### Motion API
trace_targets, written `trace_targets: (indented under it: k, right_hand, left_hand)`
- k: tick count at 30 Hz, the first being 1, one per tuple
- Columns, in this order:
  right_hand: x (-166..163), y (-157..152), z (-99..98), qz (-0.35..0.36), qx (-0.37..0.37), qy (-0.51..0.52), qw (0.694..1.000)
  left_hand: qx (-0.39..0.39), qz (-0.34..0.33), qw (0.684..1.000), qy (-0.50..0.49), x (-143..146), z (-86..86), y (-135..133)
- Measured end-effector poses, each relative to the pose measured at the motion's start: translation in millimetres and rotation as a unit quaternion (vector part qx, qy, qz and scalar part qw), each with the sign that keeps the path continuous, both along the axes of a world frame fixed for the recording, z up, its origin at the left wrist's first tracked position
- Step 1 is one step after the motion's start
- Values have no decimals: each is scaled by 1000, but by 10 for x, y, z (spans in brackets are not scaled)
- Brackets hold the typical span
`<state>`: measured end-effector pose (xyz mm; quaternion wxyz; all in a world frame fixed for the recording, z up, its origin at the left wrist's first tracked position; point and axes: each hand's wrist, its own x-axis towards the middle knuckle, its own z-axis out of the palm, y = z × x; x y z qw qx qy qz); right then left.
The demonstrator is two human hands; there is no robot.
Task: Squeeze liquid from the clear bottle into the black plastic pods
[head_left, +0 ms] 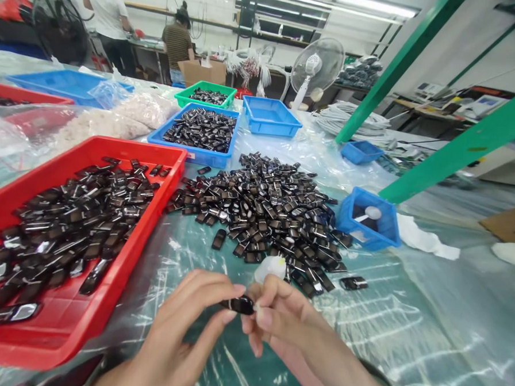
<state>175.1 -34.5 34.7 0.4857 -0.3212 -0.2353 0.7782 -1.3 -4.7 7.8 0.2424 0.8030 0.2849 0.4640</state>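
Between its thumb and fingers, my left hand (194,322) pinches a small glossy black plastic piece (242,304) by one end. My right hand (283,321) is closed at the piece's other end, with a bit of white showing at the fingertips. A crumpled white cloth-like wad (271,267) sticks out behind the right fingers and appears to be held there. Just beyond both hands lies a large heap of similar black pieces (269,211). One loose black piece (354,283) rests to the right of the heap.
On the left stands a red tray (124,266) of black pieces. Behind the heap are a filled blue tray (222,158), a green tray (182,101) and another blue tray (272,127). A small blue bin (369,239) holds a white spoon (371,213). Green posts (458,146) slant at right. Two people work behind.
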Motion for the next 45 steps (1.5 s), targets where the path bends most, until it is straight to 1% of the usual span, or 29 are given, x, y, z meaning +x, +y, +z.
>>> trace_targets:
  k: [4,8,10,14,16,17,18,19,20,21,22,23,24,25,26,27,28,29,30,32,35,37,39,42,45]
  right_hand:
    - [-1,-11,-11,14,3,10,1000]
    - [14,16,-84,91,14,60,994]
    - [14,32,-124,125,28,84,988]
    - [-26,42,-133,153,33,80,984]
    - [-32,32,-92,138,57,31,988]
    - [-19,26,-64,120,86,-9,989]
    - [10,19,-35,97,119,-46,987]
    - [53,13,-8,60,159,-92,981]
    - [109,11,12,4,199,-158,967]
    - [172,14,23,-57,228,-221,947]
    - [235,23,20,-141,258,-307,905]
    - [292,39,1,-215,265,-394,853]
    - [338,62,-31,-246,265,-433,826]
    - [369,88,-76,-256,262,-464,807]
    - [384,117,-129,-245,256,-483,801]
    - [384,146,-184,-221,253,-494,802]
    - [373,170,-236,-195,251,-508,800]
    - [354,190,-282,-169,249,-522,798]
    - [333,203,-318,-145,248,-534,795]
    - [298,211,-363,-108,248,-553,788]
    - [289,195,-379,-81,254,-572,776]
    - [312,180,-376,-72,259,-581,769]
    - [348,172,-369,-65,261,-590,761]
    - [401,173,-350,-61,258,-606,750]
    - [435,181,-334,-67,257,-619,739]
  left_hand:
    - [7,-20,1000,-9,-19,6,13]
    - [27,-73,997,11,-75,36,23]
    - [42,-82,996,10,-87,57,7]
    - [63,-68,996,13,-81,97,-76]
    - [85,-41,994,49,-118,141,-98]
    - [105,-6,992,73,-161,178,-89]
    - [129,50,986,97,-223,224,-65]
    - [151,128,973,117,-301,278,-25]
    - [166,224,950,138,-389,336,25]
    - [166,328,918,152,-479,390,80]
    - [161,413,882,159,-558,434,135]
    - [161,458,855,184,-617,460,182]
    - [153,469,842,220,-646,462,219]
    - [140,450,844,255,-638,438,244]
    - [150,409,855,282,-593,389,259]
    - [161,341,871,315,-512,319,268]
    - [154,291,878,346,-402,235,276]
    - [151,265,880,362,-272,144,287]
    - [145,255,878,377,-134,55,304]
    - [121,255,870,404,119,-96,360]
    - [90,249,863,430,320,-222,452]
    - [70,238,866,435,320,-255,474]
    - [52,228,873,429,260,-272,465]
    - [26,211,890,402,163,-290,447]
    - [-7,193,913,360,136,-276,460]
